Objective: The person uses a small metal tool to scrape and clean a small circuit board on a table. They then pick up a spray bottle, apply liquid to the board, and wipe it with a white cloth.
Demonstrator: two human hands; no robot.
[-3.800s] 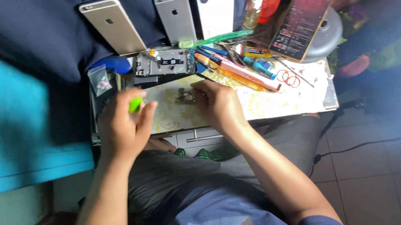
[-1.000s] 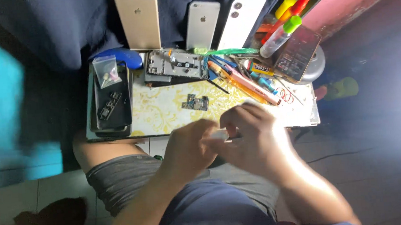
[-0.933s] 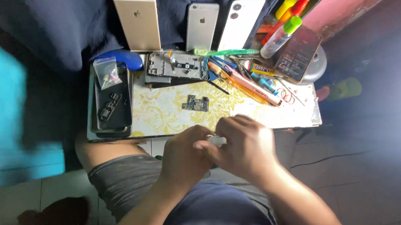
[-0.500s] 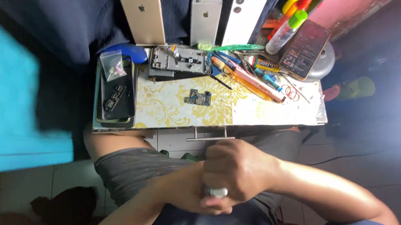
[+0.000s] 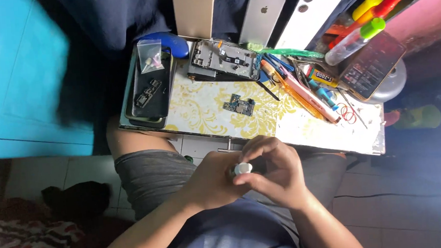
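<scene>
Two bare hands, left hand and right hand, meet above the lap below the yellow-patterned surface, each grip closed on a small white-capped cylinder, apparently mid-twist, calling next for a steady counter-hold.

A small clear plastic bag is lying at the far left of the table, on top of a dark phone. A little yellow tube with a dark label is lying among the tools on the right. Near it, a dark phone screen is leaning up, showing faint reddish shapes. Three phones are standing face-down at the back.
</scene>
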